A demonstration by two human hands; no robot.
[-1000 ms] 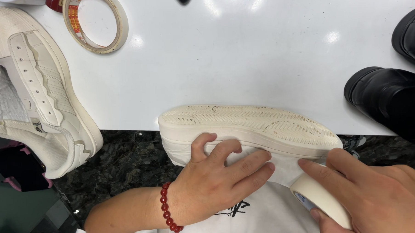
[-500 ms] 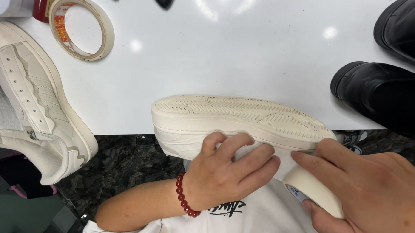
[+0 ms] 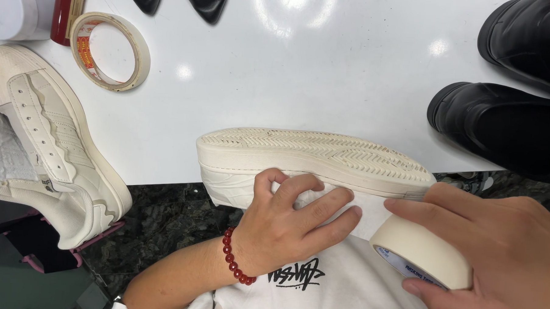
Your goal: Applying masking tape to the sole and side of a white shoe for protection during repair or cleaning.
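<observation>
White surface (image 3: 326, 71) carries the cream shoe (image 3: 311, 165), lengthwise left-right; my left hand (image 3: 291, 225) clamps its side, my right hand (image 3: 497, 253) grips tape roll (image 3: 421, 254) at its right end.

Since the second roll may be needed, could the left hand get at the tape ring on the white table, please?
Probably yes, once it lets go: the left hand presses the cream shoe, and bare white table lies between it and the tape ring.
</observation>
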